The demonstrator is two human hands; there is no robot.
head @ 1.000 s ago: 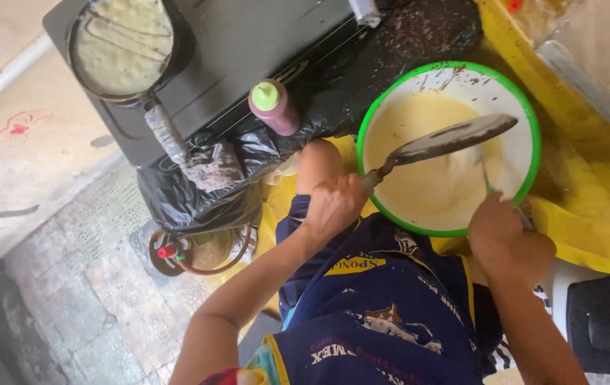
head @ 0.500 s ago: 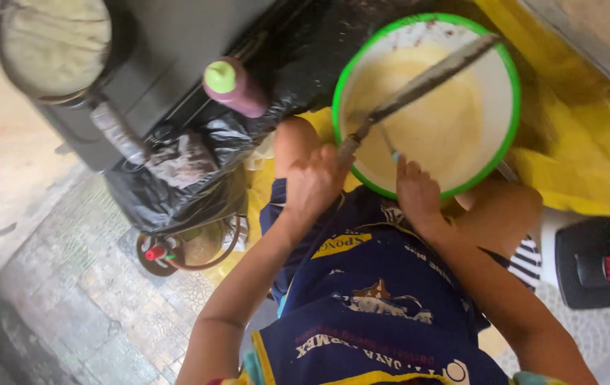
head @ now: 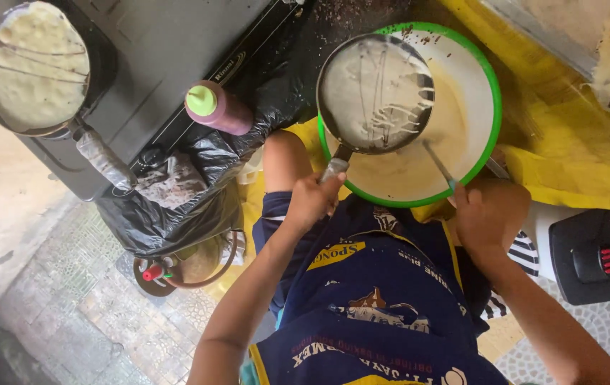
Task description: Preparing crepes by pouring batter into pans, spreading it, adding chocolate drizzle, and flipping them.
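You are gripping small pan (head: pixel 375 93) handle in closed left hand (head: pixel 312 201), holding it over batter bowl (head: pixel 492 100); right hand (head: pixel 487 214) pinching thin utensil (head: pixel 437 164) at 5 o'clock of pan. Tilting pan risks batter dripping past rim.

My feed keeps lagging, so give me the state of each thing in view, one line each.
Small pan: held over the bowl, dripping batter.
Bowl: holds batter.
Left hand: grips the pan handle.
Right hand: holds a thin utensil in the batter.
Stove pan: on the stove, crepe inside.
Bottle: capped.

Left hand (head: pixel 313 199) and right hand (head: pixel 487 214) are both fisted, arms outstretched.
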